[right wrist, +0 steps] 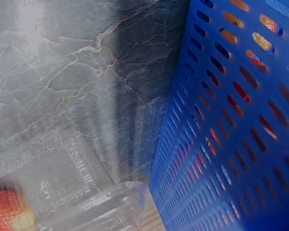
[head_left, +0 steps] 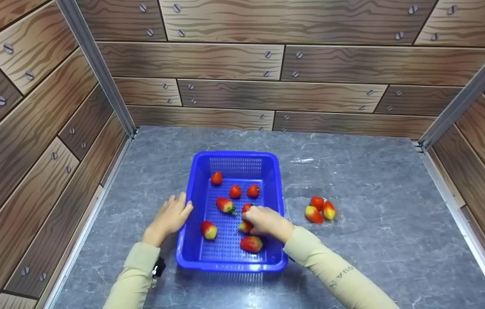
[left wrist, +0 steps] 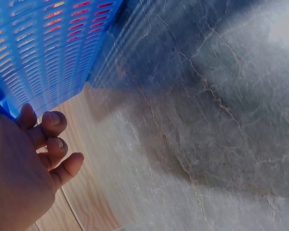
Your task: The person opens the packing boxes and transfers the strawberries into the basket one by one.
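A blue plastic basket (head_left: pixel 231 267) with slotted walls holds several strawberries, among them a red one (head_left: pixel 216 178) at the far left and a large one (head_left: pixel 251 244) at the near right. My left hand (head_left: pixel 169 219) holds the left rim, its fingers loosely bent outside the slotted wall in the left wrist view. Inside the basket, my right hand (head_left: pixel 268 222) has its fingers curled at a yellow-tipped strawberry (head_left: pixel 245 227), partly covering it. Another red strawberry (head_left: pixel 247 207) shows just beyond the fingertips. The right wrist view does not show the right hand.
Right of the basket, a clear plastic tray (right wrist: pixel 53 178) lies on the grey marbled tabletop (head_left: pixel 380 240). Three strawberries (head_left: pixel 316 203) sit together in it. Wood-patterned panels (head_left: pixel 225 92) enclose the back and both sides.
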`<control>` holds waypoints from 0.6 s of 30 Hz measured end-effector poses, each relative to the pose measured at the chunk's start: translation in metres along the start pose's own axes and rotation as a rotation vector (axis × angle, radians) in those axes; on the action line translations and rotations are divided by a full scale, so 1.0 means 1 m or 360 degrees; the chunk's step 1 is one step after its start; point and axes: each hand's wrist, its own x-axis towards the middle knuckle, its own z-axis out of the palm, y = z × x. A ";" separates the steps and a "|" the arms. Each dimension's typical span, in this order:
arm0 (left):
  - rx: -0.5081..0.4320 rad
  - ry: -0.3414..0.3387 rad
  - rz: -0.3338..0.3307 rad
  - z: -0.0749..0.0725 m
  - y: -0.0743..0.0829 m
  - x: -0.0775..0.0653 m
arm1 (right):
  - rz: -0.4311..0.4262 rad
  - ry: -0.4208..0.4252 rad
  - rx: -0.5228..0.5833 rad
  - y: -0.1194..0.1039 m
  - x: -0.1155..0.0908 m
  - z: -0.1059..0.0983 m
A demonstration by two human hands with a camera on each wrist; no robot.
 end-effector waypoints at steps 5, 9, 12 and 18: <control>0.0001 -0.0004 0.0004 0.000 0.000 0.000 | 0.0010 0.0013 -0.0041 0.000 0.001 0.001; 0.0007 -0.0006 -0.0002 0.001 -0.001 0.000 | 0.0010 0.0023 -0.0075 -0.001 0.000 0.001; 0.0005 -0.0014 -0.0010 0.001 -0.001 0.000 | 0.0006 0.0041 -0.0088 -0.001 -0.001 0.001; 0.0007 -0.0017 -0.0010 0.001 -0.001 -0.001 | 0.0018 0.0035 -0.0053 -0.001 -0.001 0.001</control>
